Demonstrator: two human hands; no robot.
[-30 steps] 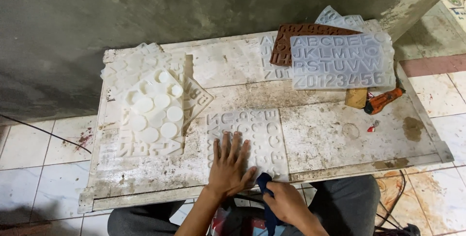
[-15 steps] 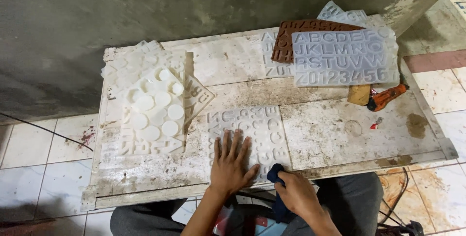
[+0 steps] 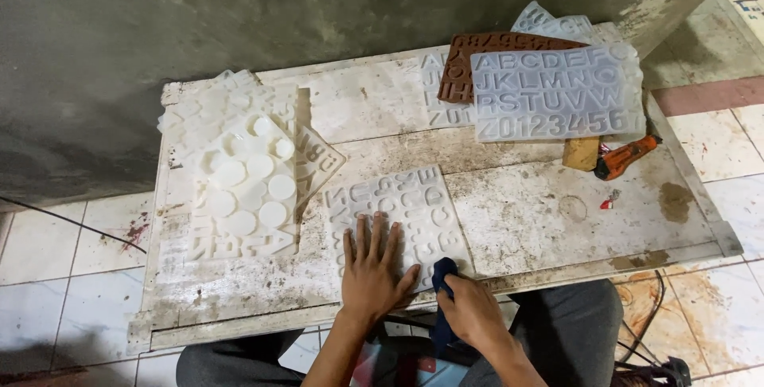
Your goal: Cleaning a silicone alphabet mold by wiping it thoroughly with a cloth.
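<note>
A left hand [image 3: 372, 271] presses flat, fingers spread, on a white letter mould [image 3: 398, 212] while the right hand [image 3: 469, 307] grips a dark blue cloth [image 3: 442, 275] at the desk [image 3: 525, 212] edge.

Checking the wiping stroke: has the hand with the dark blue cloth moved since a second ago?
Yes. The right hand with the dark blue cloth has moved up from below the table edge onto the letter mould.
</note>
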